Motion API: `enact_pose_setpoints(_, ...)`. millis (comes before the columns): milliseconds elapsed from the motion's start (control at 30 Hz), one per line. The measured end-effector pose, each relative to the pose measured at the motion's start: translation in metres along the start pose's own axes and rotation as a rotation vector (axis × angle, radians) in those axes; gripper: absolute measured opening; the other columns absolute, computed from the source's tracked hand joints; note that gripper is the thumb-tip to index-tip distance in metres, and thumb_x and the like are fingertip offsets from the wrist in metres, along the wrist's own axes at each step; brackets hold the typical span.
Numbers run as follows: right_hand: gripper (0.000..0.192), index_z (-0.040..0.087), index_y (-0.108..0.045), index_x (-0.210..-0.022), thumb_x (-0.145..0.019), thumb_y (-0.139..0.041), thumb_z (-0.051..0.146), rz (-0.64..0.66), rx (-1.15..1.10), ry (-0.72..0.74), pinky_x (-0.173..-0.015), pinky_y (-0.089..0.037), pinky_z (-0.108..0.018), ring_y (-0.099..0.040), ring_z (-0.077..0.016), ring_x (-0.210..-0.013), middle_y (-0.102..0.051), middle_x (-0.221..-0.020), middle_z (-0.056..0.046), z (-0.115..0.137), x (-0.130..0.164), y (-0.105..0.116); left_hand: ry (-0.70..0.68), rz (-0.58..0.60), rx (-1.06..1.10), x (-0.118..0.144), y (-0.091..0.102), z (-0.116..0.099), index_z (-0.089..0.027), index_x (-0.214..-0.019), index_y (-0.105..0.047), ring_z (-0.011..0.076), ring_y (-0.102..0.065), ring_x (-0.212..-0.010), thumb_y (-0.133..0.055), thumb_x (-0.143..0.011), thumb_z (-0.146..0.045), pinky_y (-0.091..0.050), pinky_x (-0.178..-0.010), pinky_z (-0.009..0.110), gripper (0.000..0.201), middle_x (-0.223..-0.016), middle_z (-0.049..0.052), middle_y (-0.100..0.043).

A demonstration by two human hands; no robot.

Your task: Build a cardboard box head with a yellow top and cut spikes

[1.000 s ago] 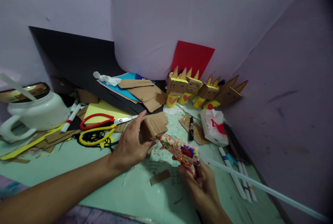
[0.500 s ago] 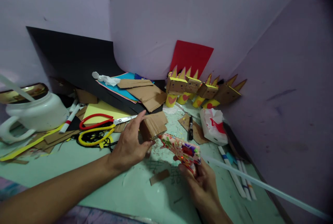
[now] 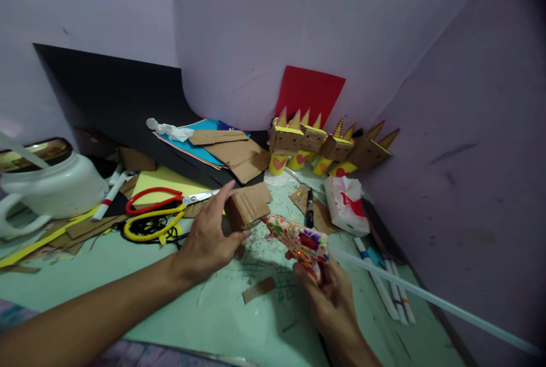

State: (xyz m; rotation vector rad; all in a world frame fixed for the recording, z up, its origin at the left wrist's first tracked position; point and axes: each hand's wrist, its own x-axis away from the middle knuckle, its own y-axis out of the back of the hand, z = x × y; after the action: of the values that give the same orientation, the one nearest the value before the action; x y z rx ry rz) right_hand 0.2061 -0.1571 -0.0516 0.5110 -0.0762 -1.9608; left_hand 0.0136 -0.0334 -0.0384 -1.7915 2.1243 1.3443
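We grip the cardboard box in our left hand; our right hand holds the floral-patterned hot-glue gun, pointed boxward. Scissors lie beside the left.

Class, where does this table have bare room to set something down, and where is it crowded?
Bare: the table front between left forearm and right hand, nearer than the cardboard strip; also left, between that forearm and the scraps. Crowded: around the scissors and by the figures.

Pale green table, its surface marked with drawn lines. Directly on it: a small cardboard strip near the middle; white markers and a tissue packet right; cardboard scraps left.
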Motion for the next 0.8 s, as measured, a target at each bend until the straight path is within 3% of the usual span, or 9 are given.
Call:
enact_pose_setpoints(300,0.015,0.019,-0.069,-0.085,-0.076,-0.064,0.029,-0.06,-0.071,-0.048,-0.066,-0.056,-0.029,-0.071,-0.0237,-0.074,-0.075,-0.081,-0.007,0.0056,-0.0032,-0.0009,-0.01,-0.015,-0.008,-0.0021,-0.001,0.0018,-0.019,-0.14,-0.028,0.0292,-0.054,-0.114,-0.072,-0.068,-0.024,-0.044,-0.098,0.044,0.084,-0.127,0.013,-0.054)
enact_pose_setpoints(533,0.017,0.018,-0.068,-0.088,-0.078,-0.063,0.031,-0.07,-0.067,-0.062,-0.072,-0.056,-0.03,-0.07,-0.0242,-0.081,-0.075,-0.086,-0.008,0.0049,-0.0037,0.0001,-0.012,-0.028,-0.013,-0.0022,0.0012,-0.0016,-0.02,-0.14,-0.029,0.0295,-0.054,-0.113,-0.072,-0.066,-0.023,-0.044,-0.098,0.045,0.085,-0.127,0.012,-0.055)
enact_pose_setpoints(800,0.015,0.018,-0.069,-0.084,-0.078,-0.063,0.031,-0.053,-0.002,-0.027,-0.067,-0.056,-0.028,-0.07,-0.0235,-0.076,-0.075,-0.079,-0.006,0.0059,-0.0031,0.0003,0.009,-0.004,0.012,-0.0027,-0.0007,0.0,-0.018,-0.139,-0.03,0.0294,-0.054,-0.115,-0.072,-0.068,-0.024,-0.044,-0.099,0.045,0.083,-0.127,0.013,-0.054)
